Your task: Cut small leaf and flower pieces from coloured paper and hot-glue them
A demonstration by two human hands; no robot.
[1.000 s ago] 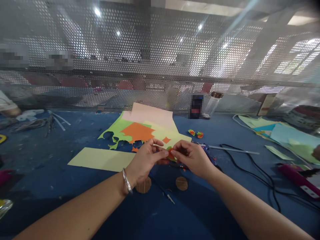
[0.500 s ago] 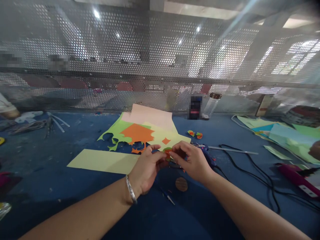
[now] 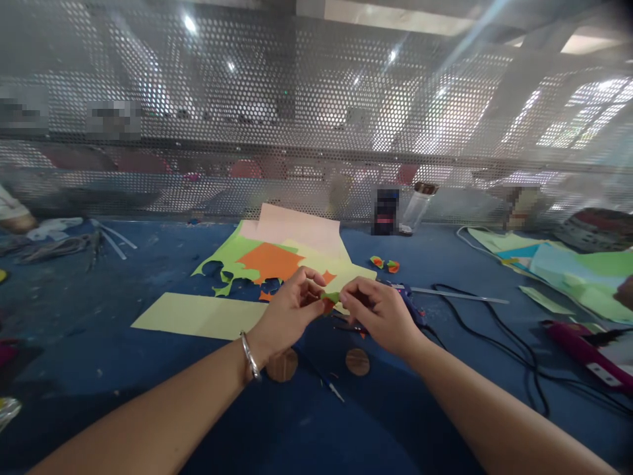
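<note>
Between my two hands is a small folded green and orange paper piece (image 3: 330, 301). My left hand (image 3: 297, 310), with a silver bangle at the wrist, pinches it from the left. The fingertips of my right hand (image 3: 378, 310) are closed at its right edge. Two similar green and orange paper pieces (image 3: 384, 264) lie beyond my right hand. Behind my left hand is a cut-up orange sheet (image 3: 271, 260) on a green sheet (image 3: 225, 253). A blue-handled pointed tool (image 3: 332, 388) and two round wooden discs (image 3: 357, 362) lie nearer me.
A pale yellow-green strip (image 3: 198, 316) lies left. Right of my hand are a blue glue gun (image 3: 413, 307) with a clear glue stick, black cable (image 3: 514, 353) and a magenta power strip (image 3: 583, 353). A clear bottle (image 3: 418, 208) stands before the perforated metal screen (image 3: 306, 119).
The paper piece has turned so more green shows on top. My left hand has shifted slightly left and its fingers have lifted, uncovering a second wooden disc below the wrist.
</note>
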